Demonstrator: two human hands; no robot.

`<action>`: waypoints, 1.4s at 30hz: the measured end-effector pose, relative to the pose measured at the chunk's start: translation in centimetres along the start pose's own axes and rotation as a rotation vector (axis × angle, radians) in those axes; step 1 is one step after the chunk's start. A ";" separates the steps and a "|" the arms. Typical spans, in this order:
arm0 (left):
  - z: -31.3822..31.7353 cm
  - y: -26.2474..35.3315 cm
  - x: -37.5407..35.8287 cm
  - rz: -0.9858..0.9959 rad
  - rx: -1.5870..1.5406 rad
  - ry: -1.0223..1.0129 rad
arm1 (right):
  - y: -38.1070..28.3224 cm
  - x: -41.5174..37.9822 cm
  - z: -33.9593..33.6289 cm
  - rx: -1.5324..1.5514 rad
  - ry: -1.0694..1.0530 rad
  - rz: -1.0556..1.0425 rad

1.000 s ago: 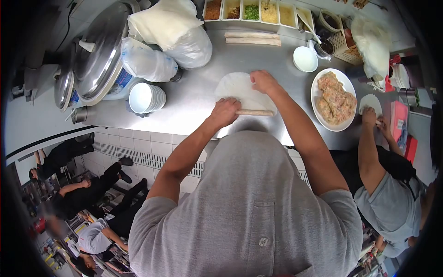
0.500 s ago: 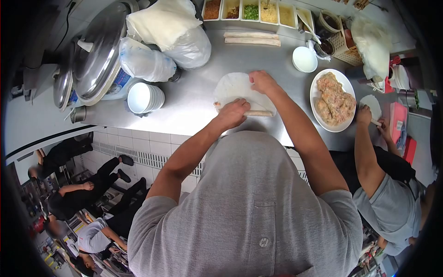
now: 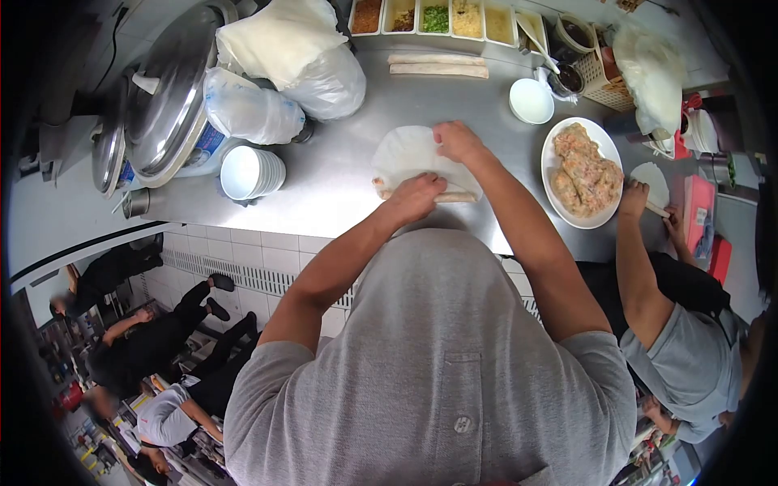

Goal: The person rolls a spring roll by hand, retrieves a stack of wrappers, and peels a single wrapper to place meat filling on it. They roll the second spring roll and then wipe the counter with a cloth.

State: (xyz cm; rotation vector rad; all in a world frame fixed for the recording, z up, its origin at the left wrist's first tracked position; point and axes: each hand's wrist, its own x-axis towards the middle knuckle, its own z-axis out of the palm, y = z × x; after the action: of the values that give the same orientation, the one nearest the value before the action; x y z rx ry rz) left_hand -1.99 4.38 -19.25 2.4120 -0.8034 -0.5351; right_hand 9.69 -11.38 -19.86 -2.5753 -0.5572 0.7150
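On the steel counter before me lies a thin round sheet of dough wrapper (image 3: pixel 400 152). Its near edge is rolled into a long thin roll (image 3: pixel 462 197), and a bit of pinkish filling shows at the roll's left end. My left hand (image 3: pixel 416 198) is closed over the middle of this roll, fingers curled on top. At the wrapper's far right edge, my right hand (image 3: pixel 459 142) is closed, its fingertips pinching the sheet. Two finished rolls (image 3: pixel 438 71) lie side by side farther back. To the right, a white plate (image 3: pixel 559 209) bears a mound of minced filling (image 3: pixel 585 166).
Stacked white bowls (image 3: pixel 243 172) and large lidded pots (image 3: pixel 166 89) stand left, near plastic-wrapped wrappers (image 3: pixel 284 40). Topping tubs (image 3: pixel 435 18) line the back. A white bowl (image 3: pixel 532 101) sits behind the plate. At right, a co-worker's hands (image 3: pixel 634 198) handle another wrapper.
My left hand has shifted slightly to the right along the roll, and the wrapper's near edge looks more rolled. My right hand keeps its place at the far edge.
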 end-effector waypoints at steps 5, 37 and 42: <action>1.1 1.9 2.2 0.127 -0.121 0.087 | 0.3 0.1 0.6 0.012 0.013 0.012; -5.1 -7.4 -6.8 -0.031 0.121 0.251 | 2.5 -10.4 1.8 0.769 0.507 0.115; -6.2 -7.7 -6.4 -0.029 0.236 0.075 | 0.4 -12.7 2.9 0.753 0.487 0.116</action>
State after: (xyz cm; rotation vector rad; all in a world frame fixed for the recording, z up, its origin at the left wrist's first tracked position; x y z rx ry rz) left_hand -0.25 15.92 -17.77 2.6452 -0.8404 -0.3755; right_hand -1.82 -16.97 -17.36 -1.9575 0.0315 0.2300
